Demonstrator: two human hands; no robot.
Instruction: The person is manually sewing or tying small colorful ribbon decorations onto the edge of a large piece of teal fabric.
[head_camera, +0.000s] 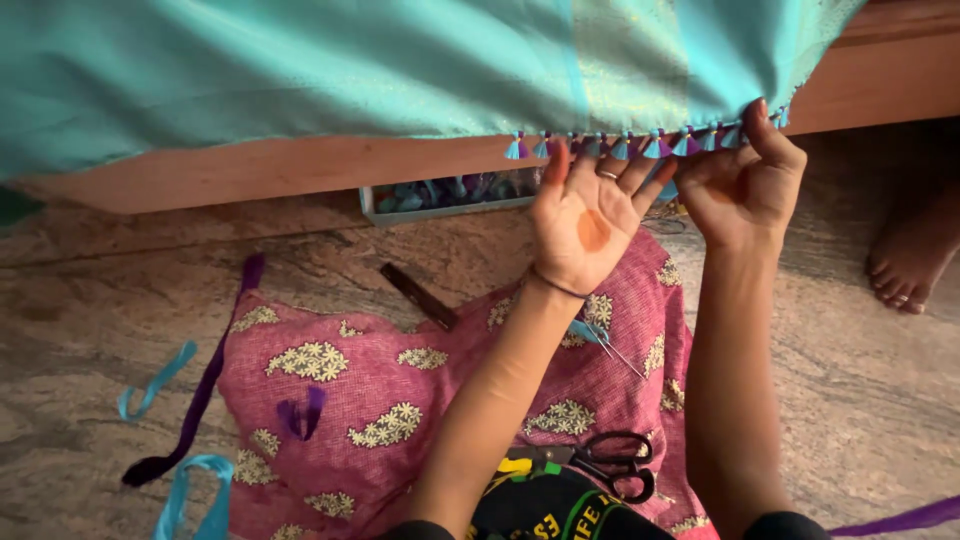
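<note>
Left hand (585, 225) and right hand (745, 175) at tassels (640, 147) on turquoise cloth (350, 70), scissors (610, 462) on pink fabric (340, 400)

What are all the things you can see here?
Teal woven cloth: one, hanging over the wooden ledge at the top.
Small teal and purple tassels: a row, along the cloth's bottom edge.
Pink patterned fabric: one, spread on the stone floor.
Black-handled scissors: one pair, on the pink fabric near the bottom.
Purple ribbon strip: one, left of the pink fabric.
Light blue ribbon strips: two, far left on the floor.
Dark flat stick: one, above the pink fabric.
Clear box of threads: one, under the ledge.
Bare foot: one, far right.
Left hand: open, fingertips at the tassels.
Right hand: pinching the tasselled edge.
</note>
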